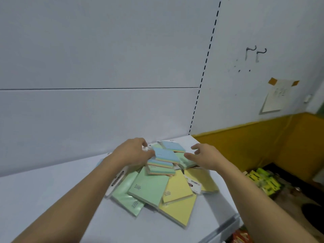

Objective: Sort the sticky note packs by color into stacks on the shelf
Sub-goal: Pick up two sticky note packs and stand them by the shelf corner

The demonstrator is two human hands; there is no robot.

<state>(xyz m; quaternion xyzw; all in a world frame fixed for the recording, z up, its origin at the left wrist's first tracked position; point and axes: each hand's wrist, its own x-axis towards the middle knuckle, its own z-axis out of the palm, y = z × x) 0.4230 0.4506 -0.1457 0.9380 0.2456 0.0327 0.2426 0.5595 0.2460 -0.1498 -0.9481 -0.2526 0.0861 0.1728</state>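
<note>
Sorting barely begun: left hand (133,151) grips the blue-topped pack (165,155) atop the unsorted pile (157,188) between both hands, right hand (205,156) hovers open beside it; next move likely needs a clean lift-off.

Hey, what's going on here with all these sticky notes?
A person is sorting a mixed pile of sticky note packs on a white shelf. The left hand grips a blue-topped pack on the pile; the right hand hovers open beside it. Green packs and yellow packs lie jumbled, no stacks yet.
</note>
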